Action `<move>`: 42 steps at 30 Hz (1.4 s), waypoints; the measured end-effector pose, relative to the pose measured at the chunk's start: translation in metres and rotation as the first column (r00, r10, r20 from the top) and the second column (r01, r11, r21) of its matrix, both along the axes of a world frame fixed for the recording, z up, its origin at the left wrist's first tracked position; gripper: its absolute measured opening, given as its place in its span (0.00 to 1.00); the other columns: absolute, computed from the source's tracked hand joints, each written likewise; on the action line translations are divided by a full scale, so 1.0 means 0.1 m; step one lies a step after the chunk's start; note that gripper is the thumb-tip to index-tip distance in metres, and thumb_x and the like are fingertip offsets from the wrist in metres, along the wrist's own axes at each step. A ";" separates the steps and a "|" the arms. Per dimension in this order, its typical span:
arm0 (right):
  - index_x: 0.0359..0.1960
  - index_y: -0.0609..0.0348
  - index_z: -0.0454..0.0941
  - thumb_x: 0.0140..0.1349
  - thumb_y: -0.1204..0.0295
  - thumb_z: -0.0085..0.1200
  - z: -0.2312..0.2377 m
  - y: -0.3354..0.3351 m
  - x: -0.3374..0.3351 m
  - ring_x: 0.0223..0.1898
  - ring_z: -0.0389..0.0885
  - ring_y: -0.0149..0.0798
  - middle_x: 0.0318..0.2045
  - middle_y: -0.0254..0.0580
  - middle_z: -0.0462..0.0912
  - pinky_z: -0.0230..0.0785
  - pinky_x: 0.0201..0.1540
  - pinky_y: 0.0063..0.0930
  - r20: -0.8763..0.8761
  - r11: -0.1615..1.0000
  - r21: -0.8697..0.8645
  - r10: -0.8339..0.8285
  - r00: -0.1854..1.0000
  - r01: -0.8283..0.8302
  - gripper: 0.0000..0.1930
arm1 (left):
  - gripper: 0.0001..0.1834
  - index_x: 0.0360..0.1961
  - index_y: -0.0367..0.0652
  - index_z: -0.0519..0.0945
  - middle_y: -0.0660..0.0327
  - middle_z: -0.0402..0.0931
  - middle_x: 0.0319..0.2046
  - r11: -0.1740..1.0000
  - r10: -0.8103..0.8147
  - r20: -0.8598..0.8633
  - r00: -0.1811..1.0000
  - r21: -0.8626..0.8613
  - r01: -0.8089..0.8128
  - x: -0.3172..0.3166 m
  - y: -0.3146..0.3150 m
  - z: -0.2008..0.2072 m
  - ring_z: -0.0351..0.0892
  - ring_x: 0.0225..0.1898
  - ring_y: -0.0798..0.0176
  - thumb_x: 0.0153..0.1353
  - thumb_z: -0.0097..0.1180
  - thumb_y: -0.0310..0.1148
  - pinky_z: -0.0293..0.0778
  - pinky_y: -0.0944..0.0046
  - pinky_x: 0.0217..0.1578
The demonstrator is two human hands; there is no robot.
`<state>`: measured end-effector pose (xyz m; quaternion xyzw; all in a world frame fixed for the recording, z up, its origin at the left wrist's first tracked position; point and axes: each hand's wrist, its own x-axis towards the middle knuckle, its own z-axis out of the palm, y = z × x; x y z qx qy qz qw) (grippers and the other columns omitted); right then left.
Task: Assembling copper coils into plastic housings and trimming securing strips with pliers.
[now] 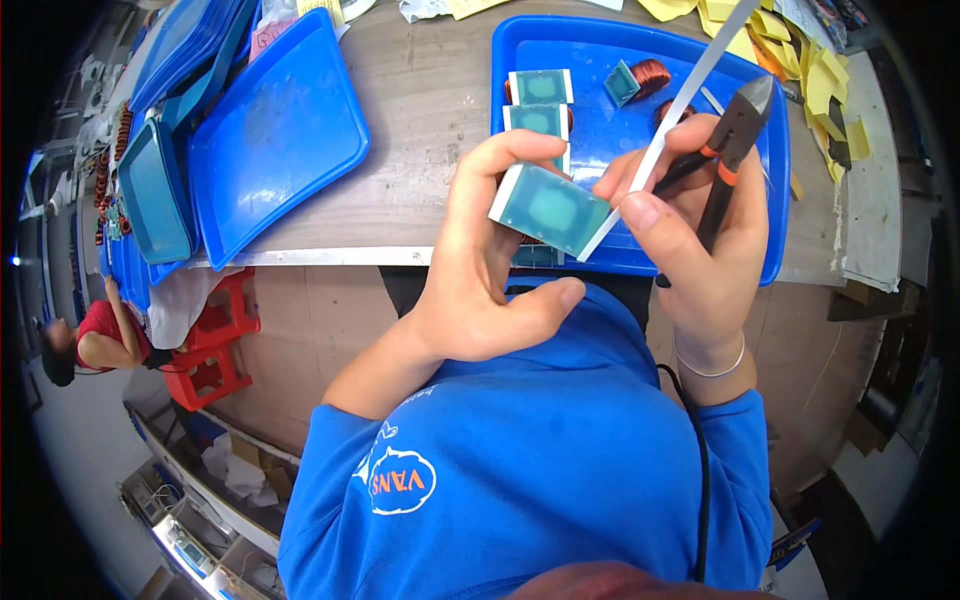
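My left hand (468,290) holds a green rectangular plate (552,208) with white edges. Its fingers are curled behind the plate, while the thumb stands apart below it; a bit of copper winding shows under the plate. Pinched between the thumb and fingers of my right hand (712,275) is a long white strip (690,92), its lower end at the plate's right edge. The same hand also keeps black-and-orange cutting pliers (742,130) in the palm, jaws pointing up. Behind both hands lies a blue tray (600,45) with similar green plates (538,88) on copper coils.
An empty blue tray (290,140) leans at the left beside stacked trays (185,50) and a teal bin (155,195). Yellow paper scraps (825,95) lie at the far right. A person in red (100,335) sits at the left near red stools (215,335).
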<state>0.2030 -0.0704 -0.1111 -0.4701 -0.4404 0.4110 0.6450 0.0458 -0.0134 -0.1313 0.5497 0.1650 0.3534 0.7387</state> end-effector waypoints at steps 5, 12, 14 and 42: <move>0.45 0.62 0.61 0.52 0.81 0.50 -0.01 -0.01 -0.01 0.36 0.76 0.37 0.29 0.45 0.75 0.68 0.41 0.29 0.019 1.000 0.012 -0.009 1.000 0.009 0.19 | 0.40 0.56 0.41 0.54 0.59 0.59 0.43 1.000 0.002 -0.003 1.000 0.019 -0.002 0.01 0.01 0.00 0.62 0.47 0.65 0.36 0.52 0.17 0.61 0.65 0.50; 0.45 0.62 0.61 0.51 0.83 0.50 -0.02 0.00 -0.03 0.37 0.76 0.37 0.30 0.46 0.75 0.68 0.42 0.28 0.021 0.998 0.064 -0.019 1.000 0.018 0.19 | 0.40 0.55 0.41 0.54 0.59 0.60 0.42 1.000 0.007 0.008 1.000 0.024 -0.007 0.01 0.01 0.02 0.63 0.47 0.66 0.37 0.52 0.17 0.61 0.65 0.49; 0.45 0.62 0.61 0.51 0.84 0.50 -0.03 0.00 -0.02 0.37 0.76 0.36 0.30 0.46 0.75 0.68 0.42 0.28 0.039 0.998 0.066 -0.014 0.999 0.011 0.19 | 0.40 0.55 0.41 0.54 0.59 0.60 0.42 1.000 0.007 0.010 1.000 0.016 -0.007 0.01 0.01 0.01 0.63 0.47 0.66 0.37 0.52 0.17 0.62 0.65 0.49; 0.42 0.62 0.62 0.52 0.84 0.47 -0.09 0.00 -0.05 0.33 0.75 0.36 0.28 0.44 0.72 0.68 0.36 0.26 0.127 0.990 0.118 -0.087 0.988 0.072 0.15 | 0.33 0.49 0.41 0.59 0.58 0.59 0.44 0.985 0.057 0.019 0.998 0.161 -0.060 0.01 0.00 -0.09 0.63 0.48 0.65 0.40 0.59 0.19 0.64 0.65 0.48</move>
